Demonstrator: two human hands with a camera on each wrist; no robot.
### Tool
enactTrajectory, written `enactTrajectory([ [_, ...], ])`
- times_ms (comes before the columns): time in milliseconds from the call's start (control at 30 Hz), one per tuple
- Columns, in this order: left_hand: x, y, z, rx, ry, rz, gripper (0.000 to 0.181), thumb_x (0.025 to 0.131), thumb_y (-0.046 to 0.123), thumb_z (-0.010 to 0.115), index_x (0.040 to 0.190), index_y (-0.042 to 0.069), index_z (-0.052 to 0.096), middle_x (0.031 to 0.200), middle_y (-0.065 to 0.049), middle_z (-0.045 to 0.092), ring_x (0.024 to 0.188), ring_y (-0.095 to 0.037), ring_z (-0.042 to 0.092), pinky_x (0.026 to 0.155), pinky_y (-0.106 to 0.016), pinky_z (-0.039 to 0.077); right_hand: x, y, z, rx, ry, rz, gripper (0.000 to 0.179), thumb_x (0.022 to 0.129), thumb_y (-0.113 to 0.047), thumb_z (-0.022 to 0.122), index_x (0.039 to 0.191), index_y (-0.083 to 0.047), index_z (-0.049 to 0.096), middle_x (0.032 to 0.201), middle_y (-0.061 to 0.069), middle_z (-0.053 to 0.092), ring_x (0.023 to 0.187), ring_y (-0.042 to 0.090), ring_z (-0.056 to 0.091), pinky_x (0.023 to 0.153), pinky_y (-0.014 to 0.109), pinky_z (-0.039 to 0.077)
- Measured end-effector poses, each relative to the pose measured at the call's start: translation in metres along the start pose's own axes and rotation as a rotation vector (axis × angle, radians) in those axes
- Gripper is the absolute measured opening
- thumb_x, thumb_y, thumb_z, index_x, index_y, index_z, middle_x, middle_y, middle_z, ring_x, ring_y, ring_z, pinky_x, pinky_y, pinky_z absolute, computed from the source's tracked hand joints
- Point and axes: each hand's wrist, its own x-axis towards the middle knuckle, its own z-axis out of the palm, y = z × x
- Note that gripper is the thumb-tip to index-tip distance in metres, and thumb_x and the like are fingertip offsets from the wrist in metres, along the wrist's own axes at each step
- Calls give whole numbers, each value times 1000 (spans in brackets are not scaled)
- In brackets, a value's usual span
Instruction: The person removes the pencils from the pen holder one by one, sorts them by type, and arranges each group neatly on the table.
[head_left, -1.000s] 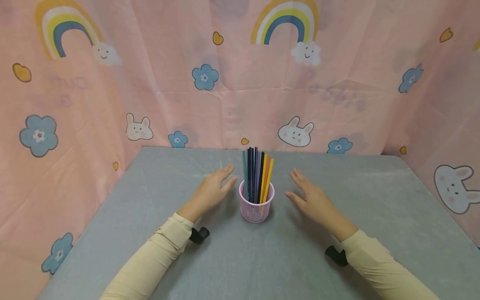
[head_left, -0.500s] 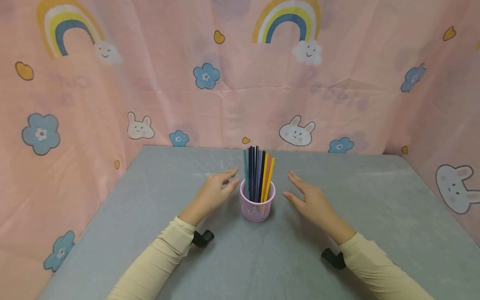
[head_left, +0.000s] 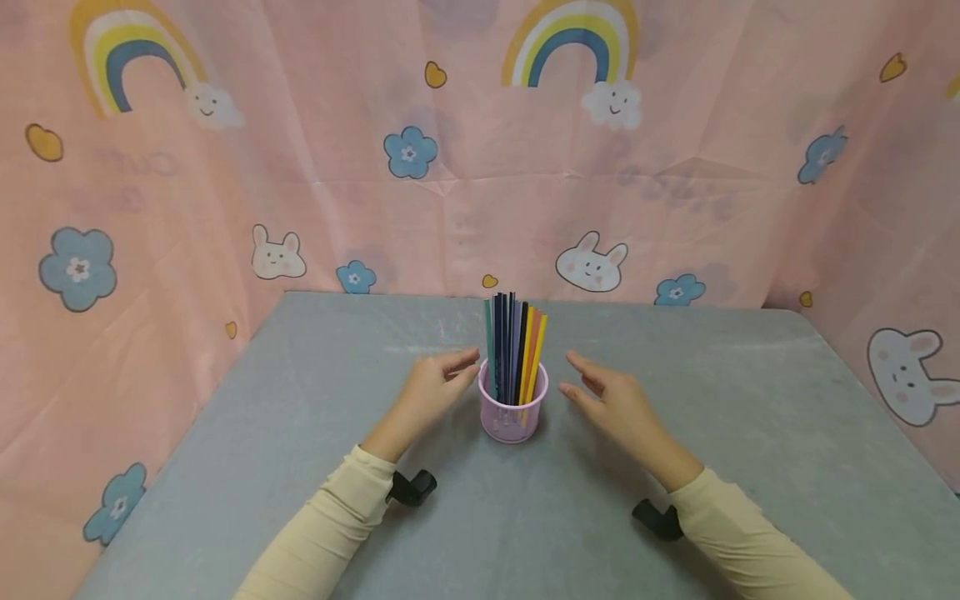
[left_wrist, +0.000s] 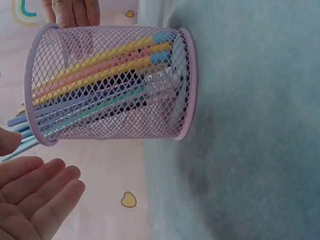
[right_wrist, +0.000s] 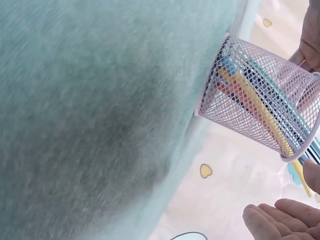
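Observation:
A pink mesh pencil cup stands upright on the grey table, holding several pencils in dark, teal, yellow and orange. My left hand is at the cup's left side, fingertips right at its rim. On the other side, my right hand is a short gap away from the cup, its fingers relaxed and pointing toward it. In the left wrist view the mesh cup shows pencils through its wall, with the left hand's fingers near the rim. The right wrist view shows the right fingers beside the rim, holding nothing.
The grey cloth-covered table reaches back to a pink curtain printed with rainbows, rabbits and flowers. Small black wrist cameras hang under the left sleeve and the right sleeve.
Both hands have moved inward toward the cup from either side, the left up to its rim. The cup and pencils have stayed in place.

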Motion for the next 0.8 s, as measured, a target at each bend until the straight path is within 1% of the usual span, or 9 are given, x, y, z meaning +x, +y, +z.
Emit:
enactTrajectory([
  [133,-1,-3,4,-26,30,-5,35,90,18,60,122,4,60,119,-9,64,107,-19,62,86,-31,53,0,-2,1,37,-4,26,53,87,-21,65,132,0,48,134,18,50,116,33,55,90,39,48],
  [333,-1,-8,10,-73,55,-5,35,89,17,62,120,2,61,120,-10,63,106,-20,62,87,-33,53,0,-4,2,90,1,70,51,89,-24,63,132,-2,49,133,17,51,116,32,56,90,39,49],
  [467,-1,-9,12,-109,55,-6,35,88,16,62,120,1,61,121,-12,62,105,-22,63,88,-34,52,0,-6,2,124,19,105,51,89,-29,62,131,-4,51,132,15,53,114,31,57,89,39,50],
  [533,-2,-9,13,-121,50,-16,35,89,16,62,121,2,61,123,-12,61,106,-22,63,90,-34,51,0,-7,2,142,31,117,51,89,-33,62,130,-4,52,130,14,55,113,30,58,88,39,50],
  [667,-3,-8,14,-155,44,-30,35,89,15,61,121,1,60,123,-13,60,106,-23,62,90,-34,51,1,-8,3,162,52,126,50,88,-35,62,127,-5,56,126,13,59,111,27,60,86,37,51],
  [800,-4,-6,16,-189,37,-64,36,90,17,61,122,2,59,124,-11,60,107,-22,62,89,-34,52,2,-8,4,176,53,154,48,88,-36,62,125,-5,58,122,12,62,112,25,60,88,39,50],
])
